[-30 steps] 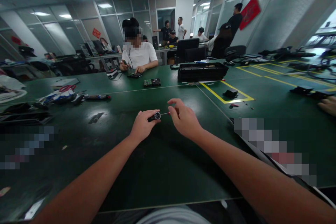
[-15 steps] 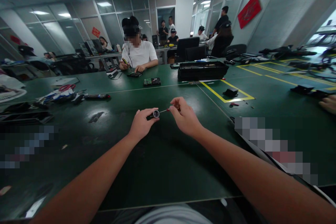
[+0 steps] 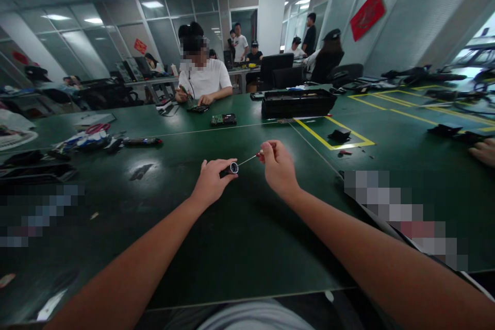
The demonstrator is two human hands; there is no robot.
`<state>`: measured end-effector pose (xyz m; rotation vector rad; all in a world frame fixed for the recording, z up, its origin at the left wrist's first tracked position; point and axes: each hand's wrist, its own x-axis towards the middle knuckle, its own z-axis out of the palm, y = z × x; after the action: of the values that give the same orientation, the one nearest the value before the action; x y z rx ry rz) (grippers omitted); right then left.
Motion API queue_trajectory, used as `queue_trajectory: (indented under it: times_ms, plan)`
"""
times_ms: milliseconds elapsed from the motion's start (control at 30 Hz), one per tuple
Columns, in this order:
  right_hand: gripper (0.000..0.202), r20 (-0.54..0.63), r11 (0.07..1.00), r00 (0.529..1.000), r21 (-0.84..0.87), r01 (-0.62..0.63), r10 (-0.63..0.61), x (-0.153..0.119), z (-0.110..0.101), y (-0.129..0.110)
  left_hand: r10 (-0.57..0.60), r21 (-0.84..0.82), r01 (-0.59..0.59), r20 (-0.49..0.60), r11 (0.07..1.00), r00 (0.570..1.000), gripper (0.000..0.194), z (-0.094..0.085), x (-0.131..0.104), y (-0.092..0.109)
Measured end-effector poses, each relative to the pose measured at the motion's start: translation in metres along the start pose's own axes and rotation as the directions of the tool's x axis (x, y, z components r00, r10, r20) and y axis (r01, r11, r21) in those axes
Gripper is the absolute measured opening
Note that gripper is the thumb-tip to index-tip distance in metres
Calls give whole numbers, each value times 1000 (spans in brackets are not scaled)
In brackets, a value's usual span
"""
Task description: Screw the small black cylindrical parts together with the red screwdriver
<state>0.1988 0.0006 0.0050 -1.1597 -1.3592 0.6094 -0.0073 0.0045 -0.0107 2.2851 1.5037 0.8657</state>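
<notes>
Above the green table (image 3: 232, 252), my left hand (image 3: 211, 183) grips a short black cylinder (image 3: 233, 168) between thumb and fingers. A pale ring rims the cylinder's open end, which faces me. My right hand (image 3: 280, 167) is closed around the red handle of a thin screwdriver (image 3: 247, 160). Its metal shaft slants down to the left, and the tip is close to the cylinder's rim; whether they touch I cannot tell. My palm hides most of the handle.
Ahead lie a green circuit board (image 3: 223, 119) and a long black housing (image 3: 298, 104). Tools and cables (image 3: 93, 136) are heaped at left, beside a dark pen-shaped tool (image 3: 143, 142). A small black part (image 3: 339, 136) sits inside yellow tape. Across the table, a person in white (image 3: 204, 80) handles a part.
My right hand has drawn back to the right and slightly up with the screwdriver, baring more of its shaft. My left hand, with the cylinder, has shifted slightly right.
</notes>
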Motion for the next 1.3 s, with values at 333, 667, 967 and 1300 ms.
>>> queue_trajectory:
  times_ms: [333,667,967,1300]
  plan:
    - [34,75,996,997,-88,25,-18,-2,-2,-7,-7,-20,6,-21,1000,1000,41,0,-2,2]
    - [24,239,977,966,-160,144,-103,-2,-8,-14,-43,-16,42,-59,999,997,40,-4,-2,1]
    - [16,207,991,973,-60,118,-103,0,-5,-4,-13,42,14,-37,999,999,38,-4,-4,3]
    - [17,156,999,987,38,23,-28,2,1,-1,-23,44,23,-20,999,1000,38,-5,-4,3]
